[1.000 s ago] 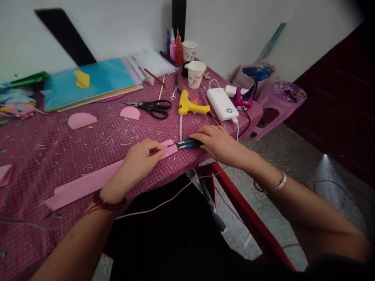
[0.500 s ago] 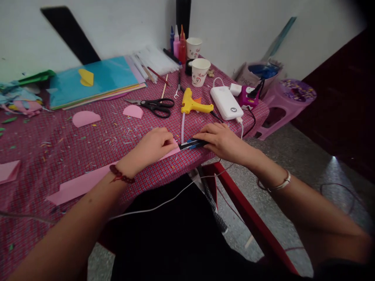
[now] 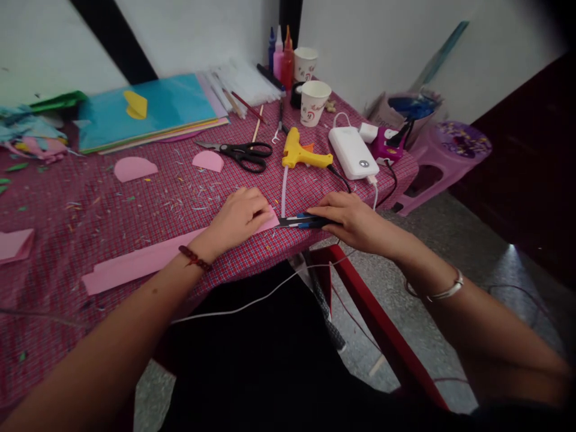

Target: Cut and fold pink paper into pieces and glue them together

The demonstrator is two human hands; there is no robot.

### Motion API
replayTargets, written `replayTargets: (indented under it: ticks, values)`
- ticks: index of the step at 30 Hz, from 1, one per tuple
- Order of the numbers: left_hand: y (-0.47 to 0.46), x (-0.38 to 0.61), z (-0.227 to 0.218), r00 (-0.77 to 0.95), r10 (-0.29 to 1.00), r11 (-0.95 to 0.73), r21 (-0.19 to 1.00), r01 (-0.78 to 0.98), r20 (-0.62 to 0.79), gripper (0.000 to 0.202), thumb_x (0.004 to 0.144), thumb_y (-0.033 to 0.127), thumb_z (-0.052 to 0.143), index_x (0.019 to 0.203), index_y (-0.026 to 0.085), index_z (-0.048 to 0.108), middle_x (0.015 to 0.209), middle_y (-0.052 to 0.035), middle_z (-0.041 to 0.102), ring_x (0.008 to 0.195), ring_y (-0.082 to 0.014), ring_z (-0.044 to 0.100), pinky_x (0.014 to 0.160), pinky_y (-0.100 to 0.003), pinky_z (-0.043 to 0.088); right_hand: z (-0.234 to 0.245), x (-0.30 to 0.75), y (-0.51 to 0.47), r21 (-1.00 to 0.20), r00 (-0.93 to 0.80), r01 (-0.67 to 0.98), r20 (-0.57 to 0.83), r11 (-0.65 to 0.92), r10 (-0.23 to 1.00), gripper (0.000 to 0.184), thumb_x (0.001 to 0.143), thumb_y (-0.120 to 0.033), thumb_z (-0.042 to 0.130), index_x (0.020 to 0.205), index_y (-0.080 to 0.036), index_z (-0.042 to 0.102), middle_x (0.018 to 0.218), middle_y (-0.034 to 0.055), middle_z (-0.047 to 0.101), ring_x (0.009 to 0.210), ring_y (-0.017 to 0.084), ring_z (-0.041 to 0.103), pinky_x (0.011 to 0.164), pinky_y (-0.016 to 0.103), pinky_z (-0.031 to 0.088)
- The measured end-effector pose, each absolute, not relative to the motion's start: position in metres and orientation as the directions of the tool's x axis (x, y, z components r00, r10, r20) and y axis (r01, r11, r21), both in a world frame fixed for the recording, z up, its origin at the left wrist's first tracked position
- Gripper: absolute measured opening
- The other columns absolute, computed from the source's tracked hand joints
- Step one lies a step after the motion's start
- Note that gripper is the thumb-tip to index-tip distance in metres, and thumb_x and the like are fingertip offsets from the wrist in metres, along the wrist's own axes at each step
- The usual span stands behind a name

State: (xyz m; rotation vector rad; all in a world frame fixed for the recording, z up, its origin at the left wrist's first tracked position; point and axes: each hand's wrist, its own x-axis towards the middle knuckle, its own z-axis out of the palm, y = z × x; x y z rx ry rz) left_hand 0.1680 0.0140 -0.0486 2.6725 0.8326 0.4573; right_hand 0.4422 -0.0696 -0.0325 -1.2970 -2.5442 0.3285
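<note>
On the near edge of the table, my left hand (image 3: 243,215) presses a folded pink paper strip (image 3: 148,255) down, with its fingers closed at the strip's right end. My right hand (image 3: 353,217) is wrapped round a slim blue-and-black tool (image 3: 308,221). The tool's narrow dark tip points left and meets the end of the paper. Its exact kind is not clear, and its back part is hidden in my palm. Just behind the tip, a yellow glue gun (image 3: 299,153) lies with its pale glue stick (image 3: 284,189) reaching toward the paper.
Black scissors (image 3: 245,155), two pink paper pieces (image 3: 207,161) and scattered scraps lie beyond my hands. A white power bank (image 3: 353,153), paper cup (image 3: 314,103), glue bottles (image 3: 287,65) and coloured sheets (image 3: 148,111) stand farther back. A white cable (image 3: 252,309) crosses my lap.
The view has shifted slightly. My right hand has drawn a little to the right, and more of the tool shows. The left hand still presses the pink strip.
</note>
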Motion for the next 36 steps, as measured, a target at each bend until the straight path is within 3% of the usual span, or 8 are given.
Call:
replayTargets:
  ticks: [22,32,36]
  values:
    - [0.014,0.168,-0.048,0.755,0.619,-0.752,0.442,0.489,0.218,0.029,0.094,0.032,0.047,0.071,0.018,0.058,0.074,-0.0020,0.055,0.076,-0.0178,0.048,0.077,-0.035,0.037,-0.026,0.407,-0.070,-0.263,-0.550,0.787,0.110,0.558,0.828,0.037,0.091,-0.016,0.056,0.127,-0.018,0.060,0.109,0.0109,0.063,0.099,0.026,0.056,0.084,0.037,0.040]
    - [0.015,0.171,-0.050,0.730,0.645,-0.730,0.468,0.499,0.228,0.031,0.094,0.034,0.047,0.068,0.019,0.054,0.072,-0.0016,0.054,0.075,-0.0180,0.049,0.078,-0.036,0.040,-0.026,0.415,-0.076,-0.316,-0.594,0.739,0.112,0.595,0.797,0.034,0.091,-0.014,0.056,0.124,-0.020,0.062,0.107,0.0102,0.063,0.096,0.026,0.057,0.083,0.039,0.042]
    - [0.015,0.156,-0.035,0.708,0.663,-0.702,0.532,0.474,0.244,0.026,0.095,0.034,0.046,0.078,0.018,0.057,0.080,-0.0032,0.059,0.080,-0.0185,0.054,0.079,-0.034,0.043,-0.026,0.414,-0.077,-0.319,-0.571,0.758,0.100,0.570,0.815,0.036,0.092,-0.015,0.054,0.128,-0.019,0.060,0.109,0.0106,0.063,0.098,0.026,0.057,0.084,0.040,0.044]
